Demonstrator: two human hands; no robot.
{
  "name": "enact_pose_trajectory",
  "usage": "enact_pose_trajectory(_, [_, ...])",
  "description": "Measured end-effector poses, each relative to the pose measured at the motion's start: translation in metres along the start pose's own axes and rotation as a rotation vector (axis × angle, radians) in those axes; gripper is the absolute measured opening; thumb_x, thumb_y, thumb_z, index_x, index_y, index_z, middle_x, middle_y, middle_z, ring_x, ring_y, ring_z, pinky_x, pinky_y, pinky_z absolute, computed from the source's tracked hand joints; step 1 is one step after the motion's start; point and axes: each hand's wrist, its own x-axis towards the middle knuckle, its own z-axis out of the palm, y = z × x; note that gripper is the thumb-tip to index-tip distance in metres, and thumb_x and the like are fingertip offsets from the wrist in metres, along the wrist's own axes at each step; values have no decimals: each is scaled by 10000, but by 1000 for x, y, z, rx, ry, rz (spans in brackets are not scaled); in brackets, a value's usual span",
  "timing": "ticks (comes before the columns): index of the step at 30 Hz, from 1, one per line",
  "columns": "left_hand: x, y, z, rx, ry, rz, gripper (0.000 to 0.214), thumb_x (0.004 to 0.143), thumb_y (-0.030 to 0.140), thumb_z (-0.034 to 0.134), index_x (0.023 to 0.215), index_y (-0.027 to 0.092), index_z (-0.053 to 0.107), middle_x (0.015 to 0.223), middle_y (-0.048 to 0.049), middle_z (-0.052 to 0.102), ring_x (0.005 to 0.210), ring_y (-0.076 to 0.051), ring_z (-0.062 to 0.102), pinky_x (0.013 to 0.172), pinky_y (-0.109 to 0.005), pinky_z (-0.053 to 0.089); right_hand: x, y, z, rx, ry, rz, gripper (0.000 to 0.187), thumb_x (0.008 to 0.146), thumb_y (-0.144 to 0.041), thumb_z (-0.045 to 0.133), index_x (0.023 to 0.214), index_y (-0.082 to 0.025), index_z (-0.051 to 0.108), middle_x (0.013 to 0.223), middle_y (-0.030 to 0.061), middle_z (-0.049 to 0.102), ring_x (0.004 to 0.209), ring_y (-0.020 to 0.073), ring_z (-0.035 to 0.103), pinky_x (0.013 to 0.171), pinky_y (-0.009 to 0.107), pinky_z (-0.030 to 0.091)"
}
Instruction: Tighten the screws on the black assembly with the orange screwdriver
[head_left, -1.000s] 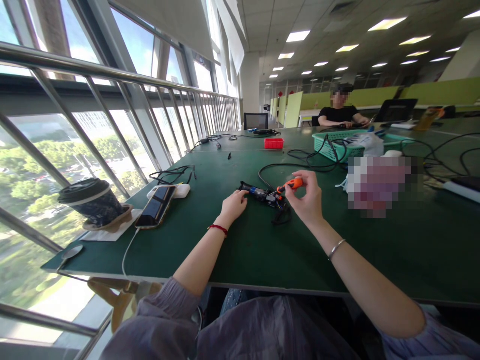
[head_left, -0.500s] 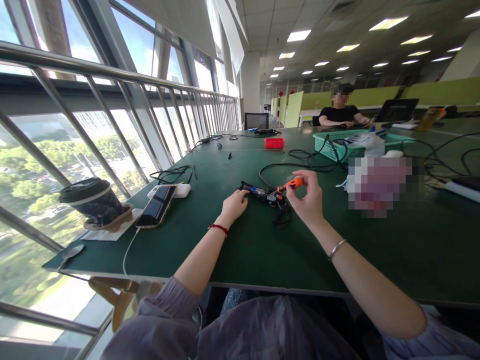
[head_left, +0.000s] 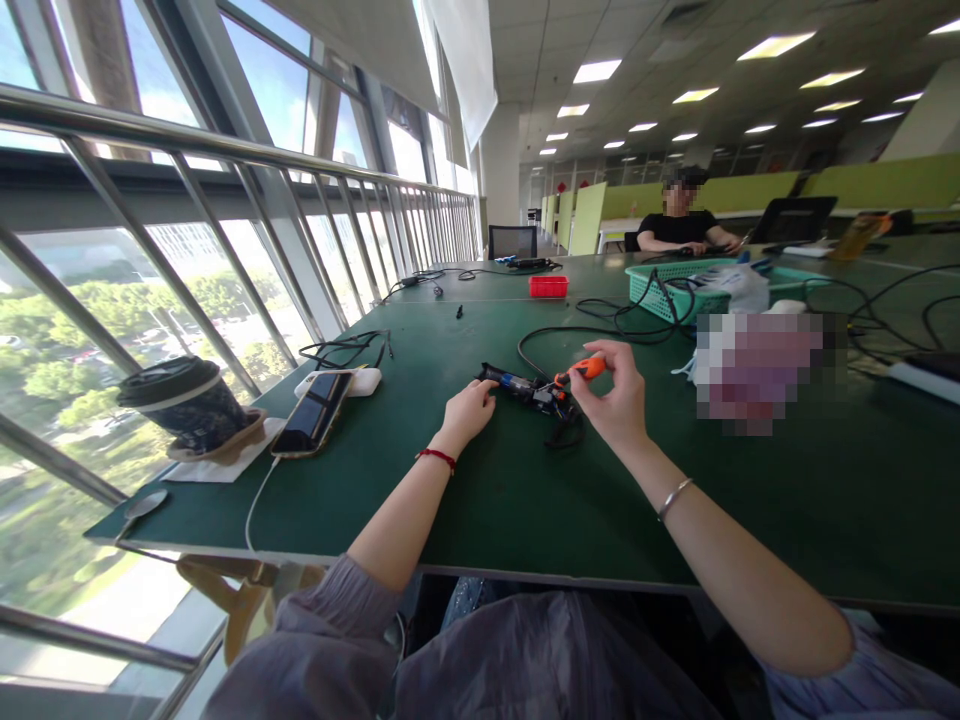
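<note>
A black device with an opened body and bits of blue and orange inside lies on the green table; its exact kind is unclear. My left hand is closed on the device's left end, fingertips pressing it to the tabletop. Between the thumb and fingers of my right hand is an orange-handled screwdriver. Its shaft slants down and left, with the tip at the middle of the device. From the device a black cable runs away to the back right.
On the left are a phone, a white case, a lidded cup and a spoon. A red box and a green basket stand further back. Across the table sits a person.
The screwdriver's handle has turned slightly in my right fingers. Both hands and the device are otherwise in the same place.
</note>
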Motion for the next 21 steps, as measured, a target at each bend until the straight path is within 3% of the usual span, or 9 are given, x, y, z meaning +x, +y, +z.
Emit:
enact_pose_trajectory(4, [0, 0, 0, -5, 0, -1, 372, 908, 218, 445, 1250, 257, 586, 1066, -30, 640, 885, -171, 632, 716, -235, 476, -1, 0, -1, -58, -39, 52, 197, 791, -383, 627, 883, -222, 560, 560, -67, 452, 506, 123, 462, 572, 274, 430])
enact_pose_trajectory(11, [-1, 0, -1, -9, -11, -2, 369, 915, 224, 445, 1257, 253, 580, 1058, -35, 639, 863, -170, 631, 695, -233, 473, 0, 0, 0, 6, -11, -21, 257, 796, -292, 589, 1035, -225, 526, 794, 3, 574, 690, 155, 572, 717, 323, 502])
enact_pose_trajectory(17, [0, -1, 1, 3, 1, 9, 369, 910, 221, 449, 1254, 248, 580, 1045, -33, 642, 858, -171, 632, 696, -236, 474, 0, -1, 0, -111, -1, 9, 153, 793, -364, 615, 868, -235, 580, 562, -46, 474, 604, 160, 514, 684, 328, 464])
enact_pose_trajectory(21, [1, -1, 2, 4, 14, 14, 362, 905, 221, 449, 1239, 246, 588, 1040, -28, 651, 849, -174, 636, 683, -241, 471, 1, -1, 0, -97, 35, -22, 187, 773, -330, 626, 920, -221, 586, 669, -13, 546, 674, 178, 544, 727, 358, 470])
